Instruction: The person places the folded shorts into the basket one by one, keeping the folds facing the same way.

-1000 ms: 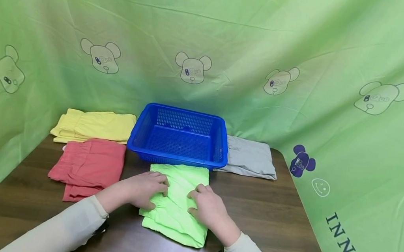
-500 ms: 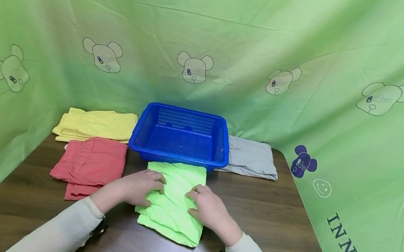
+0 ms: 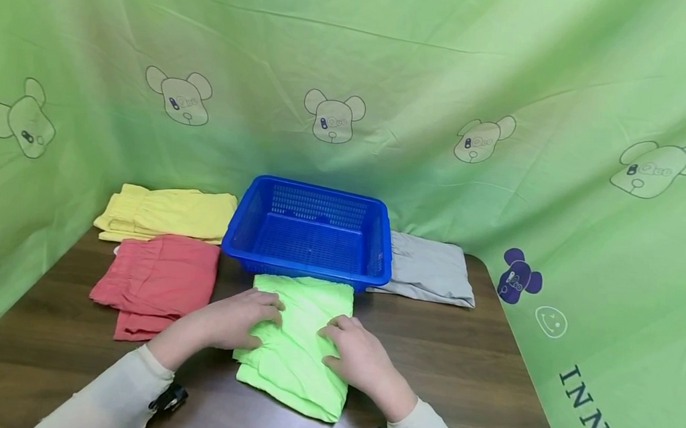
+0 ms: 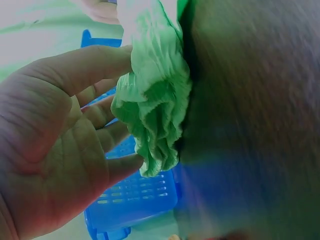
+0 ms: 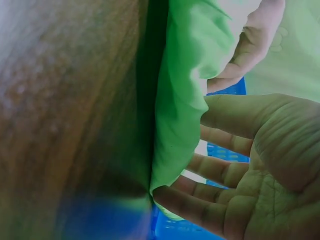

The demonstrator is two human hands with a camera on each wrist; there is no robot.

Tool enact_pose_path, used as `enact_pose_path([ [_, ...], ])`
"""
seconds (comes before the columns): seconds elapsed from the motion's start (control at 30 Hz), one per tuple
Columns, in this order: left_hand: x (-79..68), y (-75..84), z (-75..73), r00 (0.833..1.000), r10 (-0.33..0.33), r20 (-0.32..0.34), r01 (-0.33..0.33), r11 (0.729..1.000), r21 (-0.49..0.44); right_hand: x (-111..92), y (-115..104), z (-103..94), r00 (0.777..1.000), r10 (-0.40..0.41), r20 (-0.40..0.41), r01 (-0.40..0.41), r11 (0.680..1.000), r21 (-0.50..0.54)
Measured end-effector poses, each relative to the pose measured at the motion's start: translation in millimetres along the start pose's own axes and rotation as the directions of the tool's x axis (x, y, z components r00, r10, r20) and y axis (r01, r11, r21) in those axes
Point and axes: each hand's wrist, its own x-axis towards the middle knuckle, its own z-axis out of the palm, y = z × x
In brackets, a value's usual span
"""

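Observation:
Lime-green elastic-waist pants [image 3: 299,338] lie folded on the table, just in front of the blue basket. My left hand [image 3: 240,320] rests on their left side, fingers spread and loosely bent. In the left wrist view, the thumb and fingertips of the left hand [image 4: 65,125] touch the gathered waistband edge [image 4: 155,120]. On the opposite side my right hand [image 3: 362,356] rests on the fabric. The right wrist view shows the right hand [image 5: 250,170] with its fingers extended along the folded edge of the pants [image 5: 180,120], the little finger low by the tabletop.
The blue plastic basket [image 3: 305,268] holds nothing. Folded yellow pants [image 3: 168,212] and red pants [image 3: 159,277] lie to its left, grey pants [image 3: 432,269] to its right. A green printed curtain [image 3: 355,60] surrounds the wooden table [image 3: 451,377].
The lime-green pants have shifted slightly left relative to the basket, and my left hand has moved left with them. Both hands stay on the fabric. The head view has drifted a little.

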Motion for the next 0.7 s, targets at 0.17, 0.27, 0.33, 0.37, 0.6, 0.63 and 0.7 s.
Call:
enact_pose_path([
  [0.17,-0.7,1.2,1.4,0.997,-0.040,-0.068,0.038,0.998,-0.042,-1.4,0.2,-2.1,1.000,0.012,0.003,-0.012,1.000,0.018],
  [0.27,-1.1,2.3,1.5,0.991,-0.060,-0.120,0.054,0.997,-0.057,-2.5,0.9,-2.6,1.000,0.023,0.002,-0.023,0.999,0.031],
  [0.33,-0.7,2.9,1.9,0.986,-0.074,-0.152,0.066,0.996,-0.056,-3.2,1.5,-2.6,1.000,0.031,-0.002,-0.031,0.999,0.037],
  [0.37,-0.4,3.2,2.4,0.983,-0.082,-0.164,0.074,0.996,-0.057,-3.6,1.9,-2.7,0.999,0.035,-0.004,-0.035,0.999,0.042],
  [0.6,0.9,7.7,1.1,0.962,-0.175,-0.207,0.160,0.983,-0.091,-4.9,4.1,-3.9,0.997,0.064,-0.038,-0.062,0.996,0.063],
  [0.63,1.0,8.3,0.3,0.958,-0.185,-0.217,0.169,0.981,-0.094,-5.0,4.4,-4.1,0.996,0.075,-0.045,-0.071,0.995,0.069],
  [0.7,0.8,8.9,-0.8,0.949,-0.208,-0.238,0.188,0.977,-0.101,-5.0,5.1,-4.3,0.993,0.098,-0.061,-0.093,0.992,0.080],
])
